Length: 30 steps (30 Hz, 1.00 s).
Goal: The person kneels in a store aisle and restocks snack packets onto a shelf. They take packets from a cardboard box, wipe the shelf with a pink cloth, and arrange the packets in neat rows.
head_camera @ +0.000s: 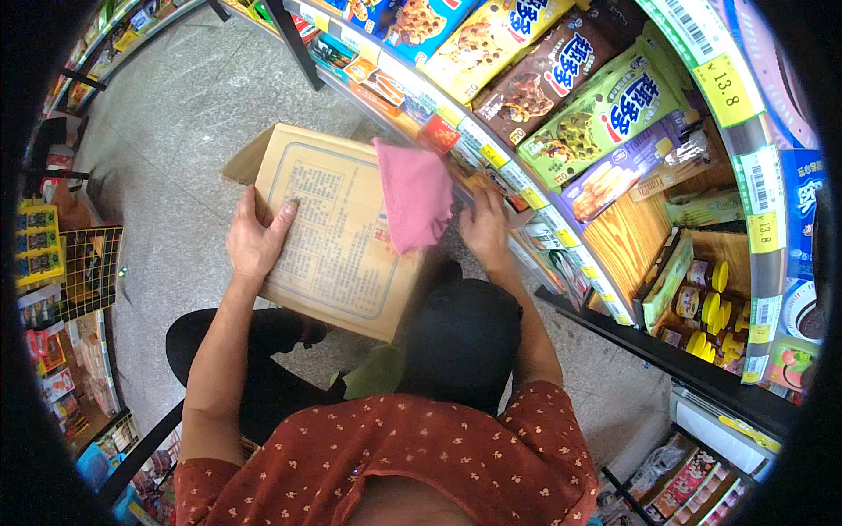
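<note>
My left hand [256, 237] grips the left edge of a cardboard box [322, 237], thumb on its printed face and fingers along the side. The box tilts across my lap, with one flap [248, 158] sticking out at its far left corner. A pink cloth [416, 197] drapes over the box's right edge. To the right of the cloth, my right hand [487, 227] reaches to a lower shelf, its fingers at an orange packet [490, 184]. Whether they hold that packet is hard to see.
Cookie bags [559, 79] and a purple biscuit pack [621, 164] fill the shelf on my right, above its price-tag rail [487, 154]. Jars with yellow lids [707, 309] stand farther right. A black wire basket [89, 269] and more stocked shelving line the left, across the grey floor [171, 164].
</note>
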### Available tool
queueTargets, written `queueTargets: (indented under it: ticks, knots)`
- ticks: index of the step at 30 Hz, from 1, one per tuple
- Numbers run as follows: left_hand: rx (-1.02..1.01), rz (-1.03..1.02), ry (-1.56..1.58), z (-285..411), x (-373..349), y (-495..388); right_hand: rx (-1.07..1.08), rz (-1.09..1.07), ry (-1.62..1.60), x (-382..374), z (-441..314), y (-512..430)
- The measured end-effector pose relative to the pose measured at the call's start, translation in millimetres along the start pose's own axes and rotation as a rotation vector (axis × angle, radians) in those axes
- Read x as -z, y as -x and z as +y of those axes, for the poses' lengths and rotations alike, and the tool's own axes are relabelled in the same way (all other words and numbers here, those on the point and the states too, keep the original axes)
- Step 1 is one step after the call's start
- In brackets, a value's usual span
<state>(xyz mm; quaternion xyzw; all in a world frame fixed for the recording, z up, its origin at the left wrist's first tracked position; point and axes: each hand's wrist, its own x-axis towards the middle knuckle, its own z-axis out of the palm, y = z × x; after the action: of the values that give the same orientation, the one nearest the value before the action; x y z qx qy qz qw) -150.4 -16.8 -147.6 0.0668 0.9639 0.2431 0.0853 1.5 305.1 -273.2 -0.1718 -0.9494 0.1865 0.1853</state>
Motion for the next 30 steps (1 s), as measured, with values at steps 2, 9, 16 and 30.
queueTargets:
  ticks: [2, 9, 16, 30]
  knots:
    - [0.005, -0.029, 0.016, -1, 0, 0, -0.132, -0.236, 0.033, -14, 2, -2]
    - [-0.041, 0.050, -0.002, 0, -1, 1, -0.146, -0.513, 0.198, -55, 25, -33]
    - [0.011, -0.029, 0.035, 6, 5, 1, -0.425, -0.454, -0.182, -60, 17, -53]
    - [-0.021, 0.055, -0.031, -1, -3, 0, -0.388, -0.343, -0.281, -68, 0, -61]
